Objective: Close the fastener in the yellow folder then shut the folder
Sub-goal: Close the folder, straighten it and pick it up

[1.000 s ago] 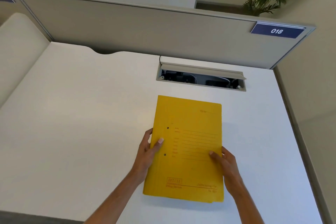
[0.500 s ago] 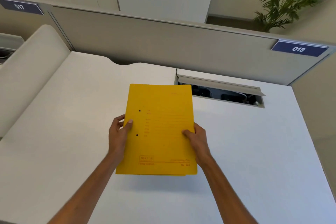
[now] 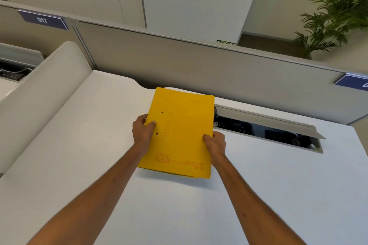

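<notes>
The yellow folder (image 3: 182,125) is shut, front cover up, with two small punch holes near its left edge and red print at the bottom. It is held just above the white desk (image 3: 258,195), casting a shadow under its near edge. My left hand (image 3: 142,132) grips the left edge, thumb on the cover between the two holes. My right hand (image 3: 216,144) grips the right edge, thumb on top. The fastener is hidden inside the folder.
An open cable tray (image 3: 266,128) with its lid raised is set into the desk right of the folder. A grey partition (image 3: 199,63) runs along the back. A curved white divider (image 3: 39,95) borders the left. A potted plant (image 3: 334,18) stands beyond.
Both hands have lifted the shut folder off the desk and carried it away from me, towards the partition. The camera has tilted upward.
</notes>
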The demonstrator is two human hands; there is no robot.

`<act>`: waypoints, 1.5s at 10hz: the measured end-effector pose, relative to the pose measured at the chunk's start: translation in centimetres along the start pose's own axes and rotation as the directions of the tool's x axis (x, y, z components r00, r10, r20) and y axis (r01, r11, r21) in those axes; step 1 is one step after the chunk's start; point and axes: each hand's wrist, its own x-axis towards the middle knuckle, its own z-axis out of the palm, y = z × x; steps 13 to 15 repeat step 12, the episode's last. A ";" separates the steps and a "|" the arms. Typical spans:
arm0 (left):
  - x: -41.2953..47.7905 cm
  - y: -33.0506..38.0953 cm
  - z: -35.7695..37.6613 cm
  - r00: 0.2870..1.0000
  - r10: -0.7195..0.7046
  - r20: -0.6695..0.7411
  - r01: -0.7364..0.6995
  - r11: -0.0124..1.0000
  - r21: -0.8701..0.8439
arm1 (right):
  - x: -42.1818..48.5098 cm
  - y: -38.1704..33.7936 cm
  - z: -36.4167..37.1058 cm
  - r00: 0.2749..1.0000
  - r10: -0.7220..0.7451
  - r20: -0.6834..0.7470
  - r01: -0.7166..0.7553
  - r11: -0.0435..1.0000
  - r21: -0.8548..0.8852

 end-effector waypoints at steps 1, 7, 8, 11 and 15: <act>2.4 -0.6 0.9 1.000 -0.010 0.012 0.009 0.999 0.044 | 2.3 -0.4 0.9 1.000 0.005 -0.011 -0.006 0.997 -0.078; 6.9 -2.3 4.1 0.996 0.057 0.064 -0.083 0.843 0.531 | 6.2 0.2 2.4 0.996 0.012 -0.092 -0.028 0.985 -0.173; 6.2 -2.1 4.3 0.994 0.067 0.084 -0.103 0.814 0.572 | 6.1 0.2 2.2 0.995 0.000 -0.099 -0.019 0.981 -0.191; 2.8 -3.7 4.5 0.890 0.380 0.251 -0.427 0.509 0.747 | 4.9 1.2 2.6 0.956 -0.225 -0.186 0.117 0.878 -0.465; 1.0 -4.9 4.7 0.786 0.518 0.338 -0.566 0.384 0.729 | 3.5 2.4 2.3 0.886 -0.434 -0.166 0.255 0.752 -0.607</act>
